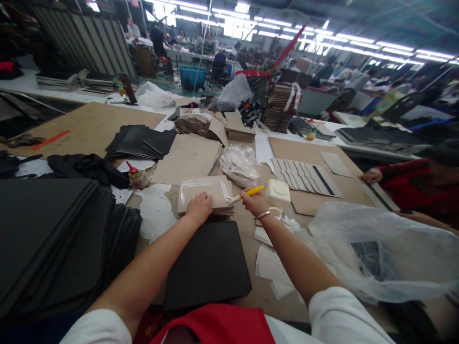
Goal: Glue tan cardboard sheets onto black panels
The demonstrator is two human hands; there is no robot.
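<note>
Left grip: we're resting it over the near side of the tan board stack, fingers lying close together; honestly we can't tell if it's pinching anything
Right grip: we're clamping this one around a yellow-handled brush, with a bracelet sitting at the wrist
Brush tip: it's touching the right side of the stack, around the top board's edge
Tan board stack: it's sitting mid-surface in front of us, with a glossy white band running along the top board's left, far and right sides
Black boards: these are lying between our forearms, just on our side of the tan stack
Pale tub: it's standing just right of the brush, pretty handy
Crumpled clear plastic: it's lying just behind the brush
Red-tipped bottle: it's sitting left of the tan stack, near some torn white paper
Big dark sheets: they're piling up at our far left
Right side: a big clear bag is spreading beside our forearm, and a person in red is reaching onto the surface beyond it
</note>
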